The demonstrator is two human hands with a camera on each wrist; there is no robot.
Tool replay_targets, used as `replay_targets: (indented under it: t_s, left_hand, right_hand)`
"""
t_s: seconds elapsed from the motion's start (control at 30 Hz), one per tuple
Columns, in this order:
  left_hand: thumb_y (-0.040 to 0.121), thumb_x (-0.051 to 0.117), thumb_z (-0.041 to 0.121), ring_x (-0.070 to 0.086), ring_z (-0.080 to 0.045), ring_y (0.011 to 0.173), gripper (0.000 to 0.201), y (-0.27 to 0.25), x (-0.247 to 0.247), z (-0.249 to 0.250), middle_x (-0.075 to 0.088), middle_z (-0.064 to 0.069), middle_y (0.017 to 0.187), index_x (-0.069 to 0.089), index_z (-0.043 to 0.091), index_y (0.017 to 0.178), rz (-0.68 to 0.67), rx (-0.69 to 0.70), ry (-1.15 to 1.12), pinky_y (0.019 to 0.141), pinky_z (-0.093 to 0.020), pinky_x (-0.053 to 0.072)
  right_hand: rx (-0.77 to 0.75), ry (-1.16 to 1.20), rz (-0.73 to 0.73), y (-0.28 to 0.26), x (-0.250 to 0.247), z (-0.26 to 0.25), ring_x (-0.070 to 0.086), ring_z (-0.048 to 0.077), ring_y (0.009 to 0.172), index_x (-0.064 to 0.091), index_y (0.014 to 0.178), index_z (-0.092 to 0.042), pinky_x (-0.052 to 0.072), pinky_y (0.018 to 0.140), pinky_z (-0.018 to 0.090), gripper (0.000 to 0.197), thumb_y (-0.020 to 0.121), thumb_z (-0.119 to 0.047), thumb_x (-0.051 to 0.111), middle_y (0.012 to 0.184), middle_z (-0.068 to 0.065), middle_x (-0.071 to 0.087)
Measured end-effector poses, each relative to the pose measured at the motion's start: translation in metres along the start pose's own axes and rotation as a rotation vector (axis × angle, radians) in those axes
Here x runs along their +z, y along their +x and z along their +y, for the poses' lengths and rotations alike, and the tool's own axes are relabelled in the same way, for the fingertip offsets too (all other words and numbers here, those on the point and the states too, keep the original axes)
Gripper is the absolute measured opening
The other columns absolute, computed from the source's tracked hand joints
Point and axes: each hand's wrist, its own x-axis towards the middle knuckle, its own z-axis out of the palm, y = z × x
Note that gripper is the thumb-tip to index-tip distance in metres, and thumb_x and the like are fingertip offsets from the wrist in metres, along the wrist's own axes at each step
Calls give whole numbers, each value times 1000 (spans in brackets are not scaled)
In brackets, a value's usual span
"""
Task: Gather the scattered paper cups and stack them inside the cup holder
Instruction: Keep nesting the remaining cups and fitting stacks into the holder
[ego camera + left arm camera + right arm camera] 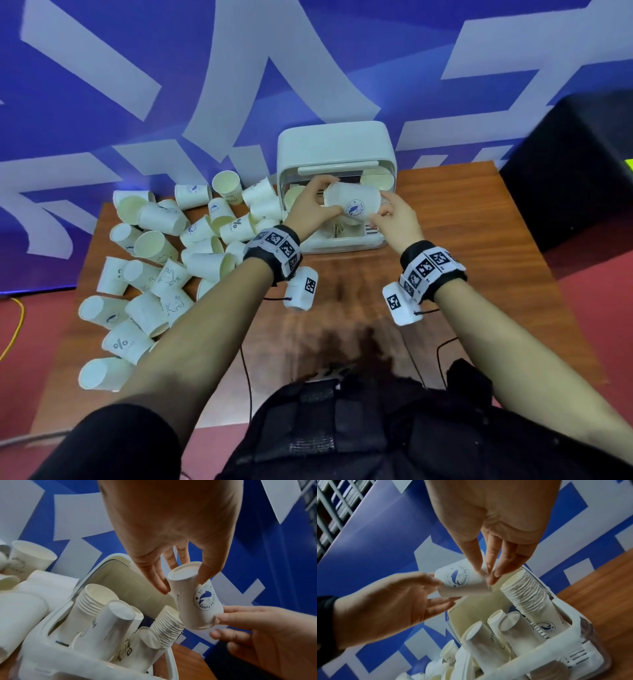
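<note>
A white paper cup (352, 205) with a blue whale logo lies sideways in the air in front of the cup holder's opening, held between both hands. My left hand (330, 195) pinches its base end (184, 584) between thumb and fingers. My right hand (381, 209) pinches the rim end with its fingertips (494, 574). The white cup holder (337, 150) stands at the table's far edge with its lid up. Inside it lean two stacks (96, 601) (527, 592) and a few upturned single cups (118, 616). Several loose cups (164, 260) lie scattered on the table's left half.
The brown table (462, 222) ends just behind the holder at a blue and white wall. A large black box (575, 164) stands off the table's right rear corner. Thin black cables (442, 346) run over the near table. A yellow cable (17, 325) lies on the red floor at left.
</note>
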Motion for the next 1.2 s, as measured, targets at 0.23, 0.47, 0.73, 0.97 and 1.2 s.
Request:
replay_targets:
  t_s: [0.23, 0.47, 0.73, 0.97, 1.2]
  left_hand:
    - [79, 74, 11, 58, -21, 102, 56, 16, 30, -2, 50, -6, 130, 49, 14, 129, -127, -7, 236, 82, -32, 53]
    - [87, 62, 13, 54, -20, 110, 48, 8, 65, -12, 55, -5, 125, 48, 12, 133, -136, -116, 309, 89, -27, 42]
    - [91, 51, 8, 44, -24, 127, 41, 23, 73, -23, 53, -8, 135, 53, 12, 131, -108, -10, 532, 99, -27, 33]
    - [86, 56, 6, 34, -31, 135, 39, 49, 78, -39, 37, -7, 150, 60, 12, 124, -105, 143, 682, 110, -39, 31]
    - [83, 54, 1, 37, -35, 134, 39, 55, 75, -53, 36, -9, 151, 63, 5, 120, -177, 256, 736, 108, -45, 35]
  right_hand:
    - [-34, 147, 31, 15, -28, 21, 61, 2, 56, 60, 97, -16, 45, 53, 14, 15, 87, -5, 61, 83, 5, 63]
    - [-63, -35, 96, 15, -42, 52, 54, 13, 84, 68, 105, -5, 38, 67, 7, 18, 88, -9, 64, 98, 4, 59]
    - [-188, -257, 37, 26, -36, 68, 59, 25, 97, 71, 102, -2, 45, 91, 26, 19, 88, -1, 58, 105, 13, 63]
    - [-198, -430, -58, 42, -22, 80, 56, 26, 98, 71, 106, -8, 45, 86, 30, 23, 92, -8, 53, 105, 8, 59]
    - [-229, -674, -232, 58, -13, 84, 47, 28, 110, 66, 118, -12, 39, 91, 35, 29, 96, -11, 47, 112, 10, 56]
